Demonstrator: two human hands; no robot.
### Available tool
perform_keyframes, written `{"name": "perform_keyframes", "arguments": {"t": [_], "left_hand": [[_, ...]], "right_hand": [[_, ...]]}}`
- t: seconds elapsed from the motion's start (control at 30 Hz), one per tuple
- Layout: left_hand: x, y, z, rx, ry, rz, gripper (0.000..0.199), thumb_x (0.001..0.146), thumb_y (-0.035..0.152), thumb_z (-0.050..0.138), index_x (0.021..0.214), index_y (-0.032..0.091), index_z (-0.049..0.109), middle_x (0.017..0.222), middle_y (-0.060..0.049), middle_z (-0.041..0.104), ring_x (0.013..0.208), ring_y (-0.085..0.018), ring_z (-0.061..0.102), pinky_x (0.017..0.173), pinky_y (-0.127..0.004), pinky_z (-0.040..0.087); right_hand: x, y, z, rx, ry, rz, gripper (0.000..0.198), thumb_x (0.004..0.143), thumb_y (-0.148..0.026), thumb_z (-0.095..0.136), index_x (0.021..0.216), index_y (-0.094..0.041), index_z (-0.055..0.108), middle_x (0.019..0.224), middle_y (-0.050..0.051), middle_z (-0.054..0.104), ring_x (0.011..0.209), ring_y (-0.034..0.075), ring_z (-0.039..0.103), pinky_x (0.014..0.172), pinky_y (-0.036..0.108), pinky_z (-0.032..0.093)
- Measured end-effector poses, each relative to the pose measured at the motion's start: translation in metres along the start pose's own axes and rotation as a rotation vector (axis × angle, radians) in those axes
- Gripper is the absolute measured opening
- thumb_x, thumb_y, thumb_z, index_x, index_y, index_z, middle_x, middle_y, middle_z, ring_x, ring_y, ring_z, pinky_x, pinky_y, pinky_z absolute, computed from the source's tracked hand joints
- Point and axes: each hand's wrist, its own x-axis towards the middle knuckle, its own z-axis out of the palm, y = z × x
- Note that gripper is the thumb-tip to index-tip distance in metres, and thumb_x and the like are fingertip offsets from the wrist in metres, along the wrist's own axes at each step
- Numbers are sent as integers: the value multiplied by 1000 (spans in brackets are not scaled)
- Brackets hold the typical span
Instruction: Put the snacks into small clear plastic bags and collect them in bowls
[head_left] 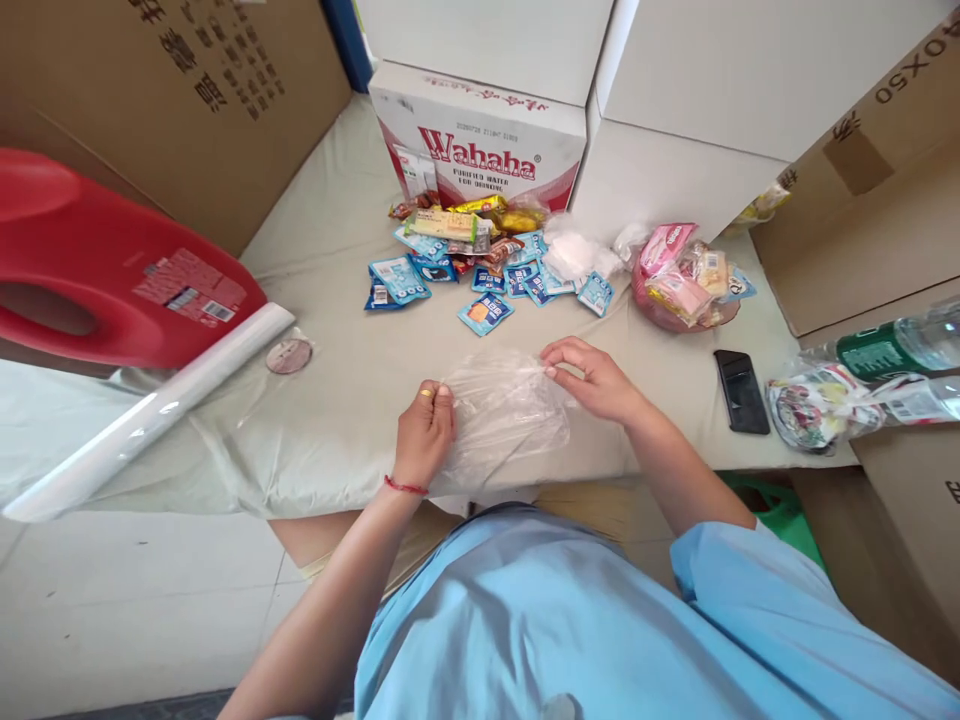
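A thin, clear plastic bag (510, 405) is stretched between my hands above the front part of the cloth-covered table (337, 350). My left hand (425, 432), a red string bracelet at its wrist, is closed on the bag's left side. At the top right edge of the bag, my right hand (592, 378) pinches the film between thumb and fingers. Just beyond the bag lies a small blue snack packet (486, 313). Behind it is a pile of blue packets (401, 279) and other wrapped snacks (442, 226).
To the right stand a pink bowl (682, 318) of wrapped snacks, a black phone (741, 391) and plastic bottles (885, 345). A red jug (112, 270) and a plastic film roll (157, 410) lie left. A Wahaha carton (480, 150) and white boxes (690, 90) line the back.
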Motion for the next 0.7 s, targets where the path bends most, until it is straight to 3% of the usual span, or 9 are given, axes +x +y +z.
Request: {"name": "perform_keyframes", "arguments": {"t": [0.07,0.13,0.23,0.3,0.33,0.4,0.53,0.6,0.7], "left_hand": [[11,-2,-9,128,-112,70,40,101,57,47,75,26,49,58,3,53,50,-15,49,53,-27,37],[22,-2,-13,194,-107,116,39,101,55,45,77,26,53,62,1,56,57,-18,53,59,-29,41],[29,1,-11,285,203,229,29,99,49,51,95,22,61,91,-9,66,85,-25,63,83,-39,49],[24,3,-6,345,434,394,28,93,42,61,107,18,63,116,-19,64,113,-32,61,103,-49,44],[19,5,-3,375,485,494,29,91,38,65,111,17,64,122,-21,63,124,-34,57,110,-54,39],[8,6,1,471,361,695,27,90,29,67,115,21,67,125,-18,66,132,-35,54,117,-57,31],[-2,-3,-5,759,-263,885,42,99,21,50,137,33,63,143,-9,65,140,-28,54,125,-59,21],[0,-14,-16,878,-392,863,47,103,27,45,149,31,54,157,-10,54,146,-28,48,127,-60,17],[7,-30,-34,958,-460,811,58,104,46,45,158,25,42,166,-14,41,151,-30,43,127,-61,17]], "right_hand": [[17,4,-15,224,-142,159,33,92,-55,68,91,-22,64,88,4,72,79,18,69,71,32,58],[34,12,-20,359,-203,327,35,87,-54,73,86,-22,59,71,-1,67,58,14,64,52,24,50],[56,27,-9,350,-134,459,29,86,-42,75,81,-23,54,53,-7,55,41,11,52,40,21,37],[67,34,5,278,-74,485,21,89,-33,69,80,-23,52,48,-9,50,37,11,47,39,22,33],[71,37,12,236,-55,485,17,90,-29,65,80,-23,53,48,-9,50,37,11,46,40,22,33],[77,39,22,153,-35,466,11,91,-25,59,82,-23,54,50,-8,52,39,11,47,43,23,35],[86,41,19,4,-41,395,11,91,-28,54,88,-20,60,60,-4,58,52,13,52,55,24,40],[93,43,7,-61,-63,345,15,90,-32,55,89,-18,63,64,-3,60,58,13,53,59,24,40],[106,45,-12,-135,-175,271,21,86,-37,60,86,-17,66,66,-3,60,61,12,53,62,24,38]]}}
